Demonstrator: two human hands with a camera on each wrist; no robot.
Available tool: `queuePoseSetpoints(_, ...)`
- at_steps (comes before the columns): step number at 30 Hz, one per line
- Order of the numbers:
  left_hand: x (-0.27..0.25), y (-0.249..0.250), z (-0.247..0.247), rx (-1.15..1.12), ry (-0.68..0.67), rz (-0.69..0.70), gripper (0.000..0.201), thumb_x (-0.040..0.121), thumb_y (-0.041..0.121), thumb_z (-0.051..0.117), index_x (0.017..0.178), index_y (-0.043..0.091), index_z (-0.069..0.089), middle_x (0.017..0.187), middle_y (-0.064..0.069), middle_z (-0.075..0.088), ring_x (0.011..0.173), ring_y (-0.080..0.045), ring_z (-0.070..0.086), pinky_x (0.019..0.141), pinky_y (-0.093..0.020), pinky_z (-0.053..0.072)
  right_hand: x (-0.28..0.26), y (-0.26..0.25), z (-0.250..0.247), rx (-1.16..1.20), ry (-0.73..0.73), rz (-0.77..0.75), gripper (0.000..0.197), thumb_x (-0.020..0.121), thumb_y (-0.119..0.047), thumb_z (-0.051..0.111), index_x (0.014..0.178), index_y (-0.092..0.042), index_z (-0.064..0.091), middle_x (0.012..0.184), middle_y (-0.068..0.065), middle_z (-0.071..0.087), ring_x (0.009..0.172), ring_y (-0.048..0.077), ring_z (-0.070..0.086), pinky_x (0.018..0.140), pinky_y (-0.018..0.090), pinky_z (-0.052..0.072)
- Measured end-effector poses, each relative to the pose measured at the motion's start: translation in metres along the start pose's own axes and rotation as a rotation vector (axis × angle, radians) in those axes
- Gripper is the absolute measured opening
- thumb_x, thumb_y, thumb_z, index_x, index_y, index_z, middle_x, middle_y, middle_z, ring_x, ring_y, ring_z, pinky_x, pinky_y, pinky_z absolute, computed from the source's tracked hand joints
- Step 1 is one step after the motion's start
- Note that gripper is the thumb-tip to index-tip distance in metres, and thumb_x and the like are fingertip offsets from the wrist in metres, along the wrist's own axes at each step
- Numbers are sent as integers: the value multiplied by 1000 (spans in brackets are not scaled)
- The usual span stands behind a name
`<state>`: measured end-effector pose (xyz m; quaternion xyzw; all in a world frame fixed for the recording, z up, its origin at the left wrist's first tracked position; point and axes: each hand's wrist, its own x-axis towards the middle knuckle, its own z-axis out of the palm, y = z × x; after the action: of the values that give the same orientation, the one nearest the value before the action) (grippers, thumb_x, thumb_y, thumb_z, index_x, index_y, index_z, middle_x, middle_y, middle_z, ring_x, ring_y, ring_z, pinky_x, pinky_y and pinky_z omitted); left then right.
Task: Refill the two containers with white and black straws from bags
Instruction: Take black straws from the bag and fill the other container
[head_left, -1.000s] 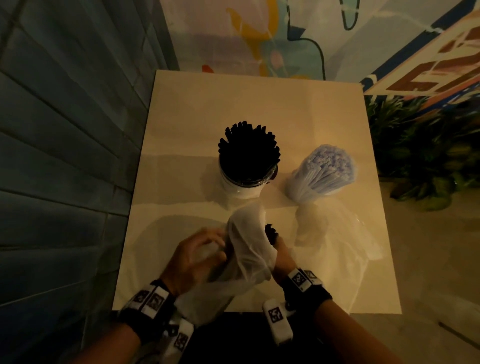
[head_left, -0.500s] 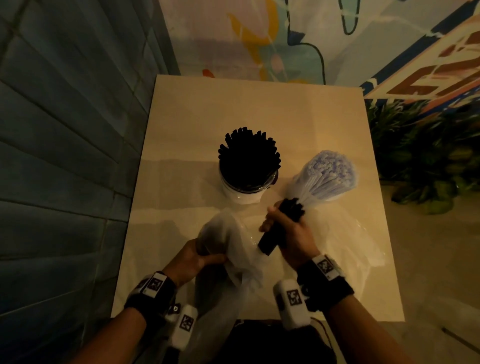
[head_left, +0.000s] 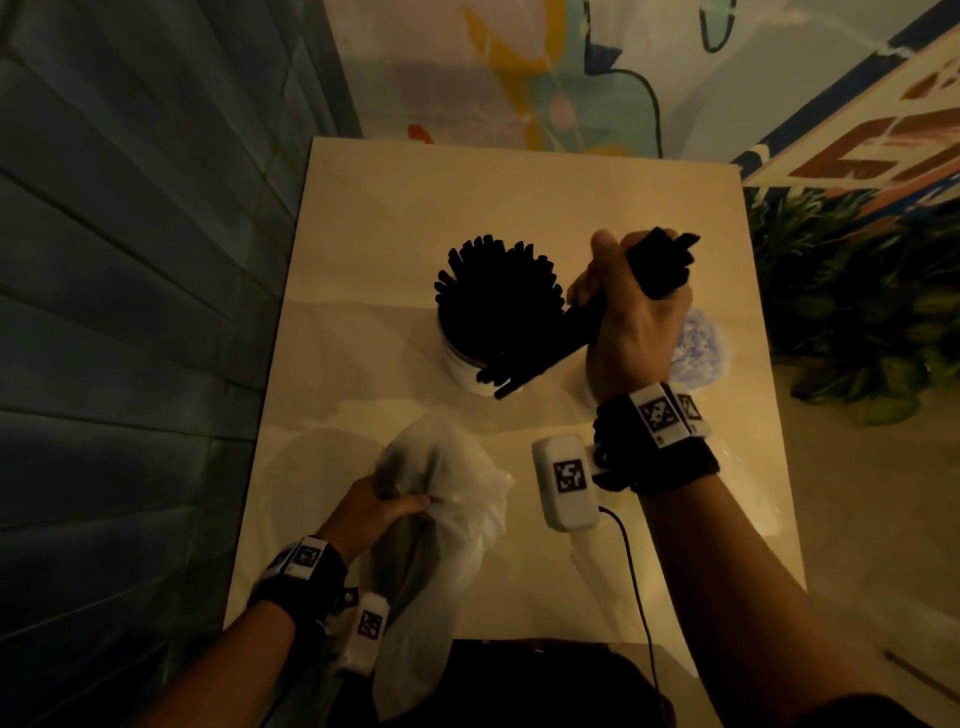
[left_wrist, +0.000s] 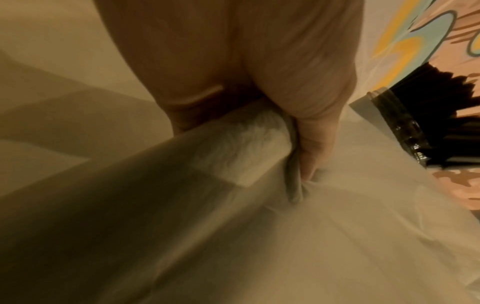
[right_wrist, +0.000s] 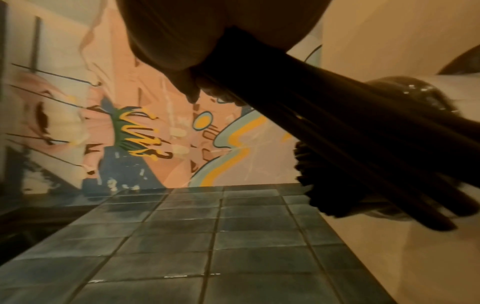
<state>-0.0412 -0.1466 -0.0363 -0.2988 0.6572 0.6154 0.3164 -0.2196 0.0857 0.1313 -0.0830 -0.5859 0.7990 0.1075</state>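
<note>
**Operator:** My right hand (head_left: 636, 312) is wrapped around a bundle of thin black plastic straws (head_left: 571, 332), gripped near its upper end, held slanted just beside the white cylindrical container already packed with black straws (head_left: 496, 312). The bundle's lower tips cross in front of that container's wall, near its base.

**Second:** And the other hand?

**Operator:** My left hand (head_left: 371, 512) has its fingers bunched into the crumpled translucent plastic bag (head_left: 447, 499) at the near edge of the pale square table (head_left: 519, 197). The bag looks slack; I can't tell if any straws remain inside.

**Second:** How do the straws behave?

**Operator:** Light, I'd judge, and smooth, so single ones could slide out of a loose grip. They're stiff lengthwise but would crush if I squeezed hard. The lower ends are fanning apart. A hold nearer the middle should keep them together as I tip them upright.

**Second:** The white ones?

**Operator:** A spray of pale straws (head_left: 698, 345) stands behind my right wrist, mostly hidden; their container isn't visible. The film bag is soft, best pinched by a gathered fold.
</note>
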Motion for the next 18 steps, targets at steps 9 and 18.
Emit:
queuePoseSetpoints(9,8,-1,3,38,-32,-6,46,72,28,85,114,19,69,105,2,75,103,-19,68,99,-44,50,9,-13,12,-42,30,-170,18,92,-1,65,90,-4,47,76,25,48,55,27,51,59,37,49)
queuePoseSetpoints(18,13,2,9,90,-57,-53,53,64,36,88,112,20,71,105,3,75,102,-20,68,100,-44,50,9,21,21,-199,-112,-147,15,92,-1,66,87,-1,53,74,24,54,61,22,57,62,29,49)
